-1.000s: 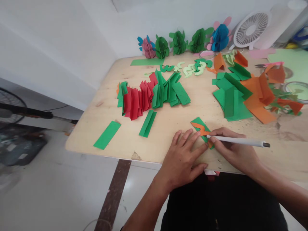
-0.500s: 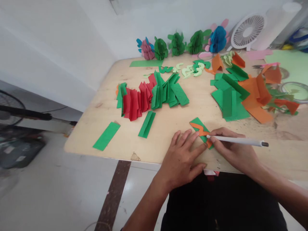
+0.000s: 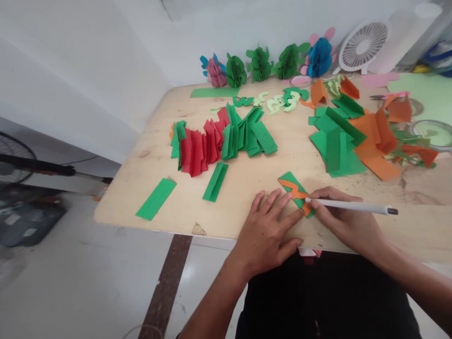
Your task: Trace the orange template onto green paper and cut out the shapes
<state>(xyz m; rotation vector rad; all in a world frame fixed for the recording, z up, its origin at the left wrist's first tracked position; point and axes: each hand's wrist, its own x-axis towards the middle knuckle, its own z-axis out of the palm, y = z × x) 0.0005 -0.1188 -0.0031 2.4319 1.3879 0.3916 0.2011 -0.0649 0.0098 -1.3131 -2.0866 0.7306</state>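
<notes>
A white pen [image 3: 356,205] is pinched in my right hand [image 3: 349,226], its tip at the edge of an orange wavy paper template [image 3: 293,188]. The template lies on a green paper strip [image 3: 288,177] near the table's front edge. My left hand [image 3: 270,230] rests flat with fingers spread, its fingertips touching the template and the strip. To the left are a folded green strip [image 3: 215,182] and a flat green strip [image 3: 156,199]. Folded red papers [image 3: 199,148] and folded green papers [image 3: 247,134] stand in a row behind them.
Green paper pieces [image 3: 335,141] and orange paper pieces [image 3: 377,136] are heaped at the right. Pale green cutouts [image 3: 282,102] lie farther back. Several paper honeycomb figures [image 3: 260,66] and a white fan [image 3: 363,46] stand along the wall. A tape roll [image 3: 432,132] lies far right.
The pen tip has shifted slightly to the right along the template's edge, with my right hand following. My left hand stays in place.
</notes>
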